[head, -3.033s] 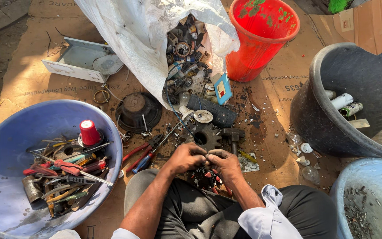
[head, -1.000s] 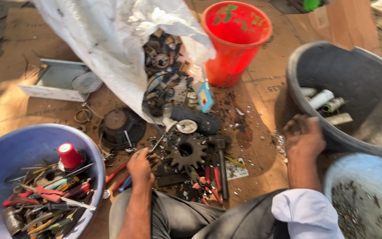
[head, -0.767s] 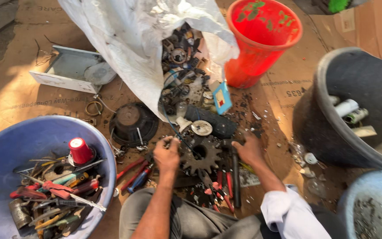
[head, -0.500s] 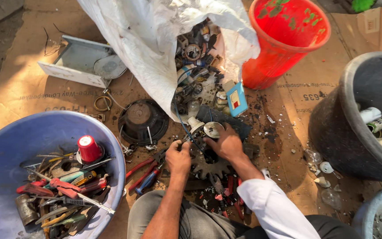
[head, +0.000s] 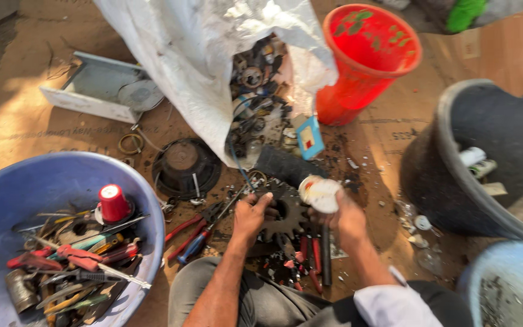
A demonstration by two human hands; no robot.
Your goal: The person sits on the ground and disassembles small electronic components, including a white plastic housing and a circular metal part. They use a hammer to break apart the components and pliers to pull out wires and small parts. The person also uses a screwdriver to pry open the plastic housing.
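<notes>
down low, the left hand [head: 250, 216] rests its curled fingers on the rim of a dark toothed metal gear [head: 286, 213] lying flat on the cardboard-covered floor [head: 25, 121], the grip closed against its teeth on the left side. the right hand [head: 347, 219] sits just right of the gear, its grip closed on a round white and silver disc [head: 319, 194] held above the gear's upper right edge. red-handled pliers [head: 198, 227] lie just left of the gear. to the left, a wide blue plastic basin [head: 43, 175] holds screwdrivers, pliers and a red cap [head: 114, 203]. behind, a white woven sack [head: 213, 72] spills dark metal parts. a red plastic bucket [head: 364, 79] stands beside it, leaves inside. to the right, a black tub [head: 449, 163] holds pale cylinders.
</notes>
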